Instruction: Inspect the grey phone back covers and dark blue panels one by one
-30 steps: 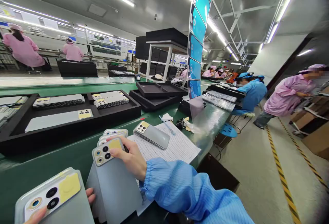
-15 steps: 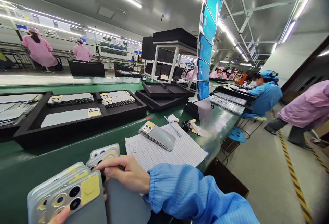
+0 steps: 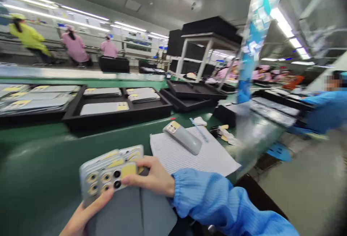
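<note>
Grey phone back covers (image 3: 118, 207), with camera openings and yellow film at the top, are fanned in a stack low in the view. My left hand (image 3: 86, 212) grips this stack from its left side, thumb on the front cover beside the camera openings. My right hand (image 3: 157, 178) pinches the stack's upper right corner, with the thumb in front and the fingers behind. More grey covers (image 3: 158, 212) show behind and to the right, partly hidden by my right hand. A small pile of phone back covers (image 3: 189, 141) lies on a printed sheet (image 3: 219, 162) ahead.
Black trays (image 3: 121, 118) with covers stand along the green bench (image 3: 38, 156). Stacked black trays (image 3: 189, 102), a pen (image 3: 199, 129) and binder clips (image 3: 215, 131) lie farther right. A blue-sleeved co-worker (image 3: 325, 109) sits at right; a hanging printed strip (image 3: 251, 55) crosses the view.
The view has swung left. My right hand's thumb has moved onto the front cover, closing on its corner. The two fanned groups of covers are now closer together.
</note>
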A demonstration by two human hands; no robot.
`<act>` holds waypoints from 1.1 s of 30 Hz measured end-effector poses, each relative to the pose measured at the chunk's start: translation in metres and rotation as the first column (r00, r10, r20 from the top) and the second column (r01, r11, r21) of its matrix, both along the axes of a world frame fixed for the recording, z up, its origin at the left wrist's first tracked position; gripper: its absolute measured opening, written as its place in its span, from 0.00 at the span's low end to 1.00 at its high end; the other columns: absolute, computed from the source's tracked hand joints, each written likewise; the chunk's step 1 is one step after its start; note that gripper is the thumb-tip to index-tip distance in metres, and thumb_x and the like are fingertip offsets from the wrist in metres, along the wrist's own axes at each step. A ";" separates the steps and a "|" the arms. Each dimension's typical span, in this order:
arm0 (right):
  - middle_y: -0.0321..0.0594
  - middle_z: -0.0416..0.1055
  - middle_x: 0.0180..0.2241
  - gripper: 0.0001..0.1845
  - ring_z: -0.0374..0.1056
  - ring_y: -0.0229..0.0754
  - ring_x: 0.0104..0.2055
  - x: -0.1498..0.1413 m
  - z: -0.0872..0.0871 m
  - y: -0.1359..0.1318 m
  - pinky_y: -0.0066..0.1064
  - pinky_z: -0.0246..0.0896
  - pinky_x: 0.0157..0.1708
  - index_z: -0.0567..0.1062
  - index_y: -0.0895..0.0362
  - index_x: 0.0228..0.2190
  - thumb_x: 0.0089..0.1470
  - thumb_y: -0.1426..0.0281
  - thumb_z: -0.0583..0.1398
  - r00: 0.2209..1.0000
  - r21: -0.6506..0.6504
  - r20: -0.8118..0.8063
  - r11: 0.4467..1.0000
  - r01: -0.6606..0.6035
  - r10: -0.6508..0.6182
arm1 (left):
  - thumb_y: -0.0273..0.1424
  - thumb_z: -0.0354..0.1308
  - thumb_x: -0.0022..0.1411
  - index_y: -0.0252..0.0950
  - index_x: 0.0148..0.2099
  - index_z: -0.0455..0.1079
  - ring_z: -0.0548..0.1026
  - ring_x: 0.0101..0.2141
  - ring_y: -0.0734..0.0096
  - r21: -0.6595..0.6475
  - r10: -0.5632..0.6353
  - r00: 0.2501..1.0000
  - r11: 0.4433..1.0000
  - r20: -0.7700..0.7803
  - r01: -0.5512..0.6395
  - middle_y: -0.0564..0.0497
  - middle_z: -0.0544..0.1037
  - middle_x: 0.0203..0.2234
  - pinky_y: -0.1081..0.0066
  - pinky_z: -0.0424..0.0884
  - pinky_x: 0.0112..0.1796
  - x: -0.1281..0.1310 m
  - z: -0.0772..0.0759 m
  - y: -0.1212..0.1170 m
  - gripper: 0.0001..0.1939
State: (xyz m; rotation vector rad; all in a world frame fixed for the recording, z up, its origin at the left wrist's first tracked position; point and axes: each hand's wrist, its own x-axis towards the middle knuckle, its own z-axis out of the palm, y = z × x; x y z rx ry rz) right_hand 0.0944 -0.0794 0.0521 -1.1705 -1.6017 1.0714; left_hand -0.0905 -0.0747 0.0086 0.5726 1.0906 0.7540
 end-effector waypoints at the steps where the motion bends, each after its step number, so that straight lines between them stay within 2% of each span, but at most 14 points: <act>1: 0.36 0.76 0.35 0.14 0.70 0.41 0.38 -0.001 0.000 0.000 0.27 0.63 0.37 0.78 0.56 0.34 0.46 0.62 0.61 1.000 -0.005 0.000 1.000 -0.011 0.011 | 0.37 0.60 0.46 0.50 0.56 0.57 0.77 0.35 0.61 -0.037 -0.032 0.996 0.999 0.089 0.036 0.59 0.80 0.33 0.69 0.73 0.32 0.003 0.010 -0.005 0.33; 3: 0.38 0.76 0.34 0.13 0.70 0.42 0.37 -0.002 0.001 0.000 0.28 0.62 0.37 0.77 0.58 0.34 0.48 0.63 0.60 0.999 -0.027 -0.017 0.998 -0.049 0.048 | 0.30 0.58 0.47 0.40 0.56 0.59 0.77 0.34 0.61 -0.030 -0.112 0.966 0.992 0.233 0.123 0.54 0.80 0.31 0.70 0.72 0.34 0.008 0.028 -0.010 0.31; 5: 0.41 0.75 0.36 0.13 0.68 0.44 0.40 -0.001 0.002 0.002 0.31 0.60 0.39 0.76 0.60 0.34 0.48 0.64 0.60 0.996 -0.044 -0.032 0.996 -0.080 0.079 | 0.27 0.52 0.50 0.34 0.55 0.61 0.77 0.34 0.61 0.052 -0.140 0.924 0.990 0.355 0.130 0.51 0.80 0.32 0.68 0.71 0.36 0.012 0.038 -0.009 0.27; 9: 0.40 0.75 0.37 0.12 0.68 0.46 0.40 0.002 0.002 0.004 0.31 0.61 0.38 0.76 0.58 0.34 0.49 0.64 0.59 0.996 -0.069 0.059 0.996 -0.060 0.064 | 0.23 0.53 0.45 0.28 0.54 0.62 0.76 0.36 0.58 0.089 -0.116 0.893 0.992 0.435 0.086 0.44 0.79 0.34 0.63 0.68 0.42 0.015 0.035 -0.005 0.30; 15: 0.40 0.75 0.36 0.12 0.69 0.45 0.38 0.002 0.004 0.000 0.32 0.63 0.37 0.76 0.56 0.34 0.49 0.63 0.59 0.990 -0.021 0.138 0.999 -0.036 0.039 | 0.22 0.52 0.46 0.27 0.51 0.64 0.75 0.39 0.55 0.085 -0.148 0.861 0.989 0.487 0.122 0.42 0.79 0.35 0.59 0.65 0.44 0.014 0.029 -0.006 0.26; 22: 0.39 0.75 0.35 0.11 0.68 0.44 0.37 0.002 0.005 -0.001 0.31 0.62 0.37 0.76 0.55 0.33 0.49 0.63 0.59 0.989 0.016 0.145 0.999 -0.035 0.032 | 0.22 0.51 0.47 0.29 0.56 0.58 0.76 0.37 0.57 0.087 -0.161 0.838 0.987 0.522 0.135 0.42 0.78 0.37 0.60 0.66 0.42 0.011 0.029 -0.005 0.30; 27: 0.38 0.75 0.34 0.10 0.68 0.43 0.36 0.001 0.006 -0.001 0.30 0.62 0.36 0.76 0.55 0.32 0.49 0.64 0.60 0.989 0.019 0.146 0.999 -0.035 0.031 | 0.21 0.51 0.48 0.31 0.58 0.55 0.77 0.34 0.60 0.090 -0.140 0.843 0.990 0.520 0.109 0.43 0.78 0.38 0.61 0.67 0.42 0.012 0.029 -0.007 0.32; 33: 0.36 0.75 0.34 0.08 0.68 0.42 0.36 0.002 0.005 0.000 0.28 0.62 0.36 0.76 0.54 0.32 0.48 0.66 0.60 0.990 0.021 0.138 0.999 -0.036 0.033 | 0.21 0.52 0.47 0.31 0.58 0.55 0.76 0.36 0.58 0.065 -0.117 0.861 0.993 0.496 0.097 0.43 0.78 0.38 0.60 0.67 0.42 0.012 0.031 -0.007 0.33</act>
